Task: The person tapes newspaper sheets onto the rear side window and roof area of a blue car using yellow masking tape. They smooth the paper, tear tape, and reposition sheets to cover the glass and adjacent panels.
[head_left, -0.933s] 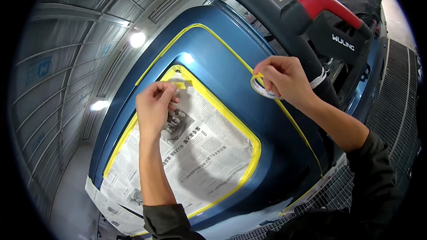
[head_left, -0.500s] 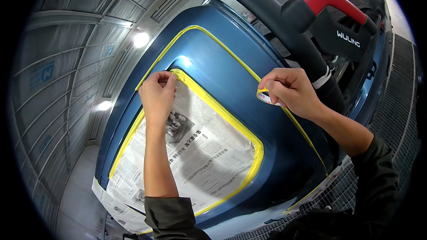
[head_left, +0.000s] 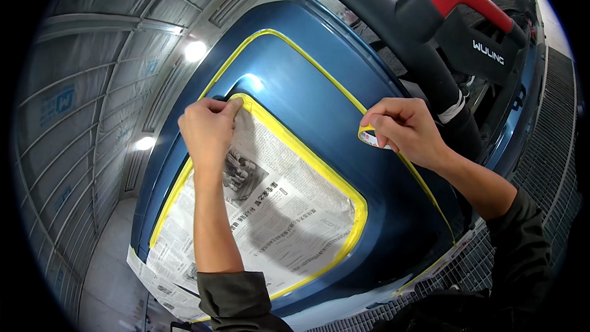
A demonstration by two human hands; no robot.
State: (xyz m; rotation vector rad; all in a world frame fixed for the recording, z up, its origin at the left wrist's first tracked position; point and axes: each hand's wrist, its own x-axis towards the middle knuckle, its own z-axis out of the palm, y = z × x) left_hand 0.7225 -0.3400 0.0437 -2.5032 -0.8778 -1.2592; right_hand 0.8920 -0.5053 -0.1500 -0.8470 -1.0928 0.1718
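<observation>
My right hand [head_left: 405,130] is closed around a roll of yellow masking tape [head_left: 370,138], held just over the blue vehicle panel [head_left: 326,124]. Sheets of newspaper [head_left: 289,209] cover a rounded opening in that panel, edged with a yellow tape border [head_left: 307,155]. At the border's upper left corner, my left hand [head_left: 209,130] has thumb and fingers pinched together on the masking tape; its fingers partly hide the spot. A thinner yellow tape line [head_left: 319,67] runs around the outer part of the panel and passes behind my right hand.
A thick black bar [head_left: 369,6] with a red section [head_left: 470,0] rises beyond the panel on the right. Metal floor grating [head_left: 541,129] lies along the right side. Plastic-lined walls [head_left: 80,110] with bright lamps [head_left: 195,51] stand to the left.
My left hand has shifted slightly left along the upper left corner of the taped border. My right hand still holds the roll, nearly in place, while the view has moved a little.
</observation>
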